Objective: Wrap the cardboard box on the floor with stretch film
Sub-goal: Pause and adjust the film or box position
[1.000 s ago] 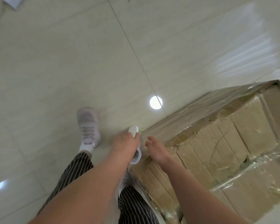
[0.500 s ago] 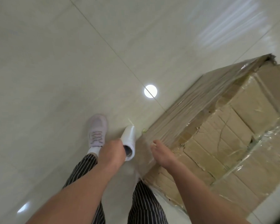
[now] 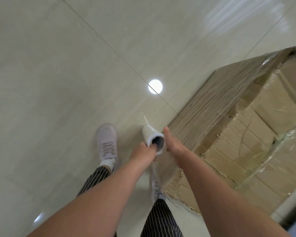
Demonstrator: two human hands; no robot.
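Beside the cardboard box [image 3: 246, 134], the left hand [image 3: 142, 153] curls its fingers into the stretch film roll [image 3: 149, 135] core, while the right hand [image 3: 174, 145] lies straight-fingered against its side.

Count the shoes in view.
2. One white shoe is on the floor, left of the film roll. The other shoe is lower, beside the cardboard box corner, partly veiled by film.

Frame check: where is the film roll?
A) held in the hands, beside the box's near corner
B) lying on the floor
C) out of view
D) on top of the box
A: the left hand has fingers in the open core of the roll and the right hand lies against its side, next to the corner of the box.
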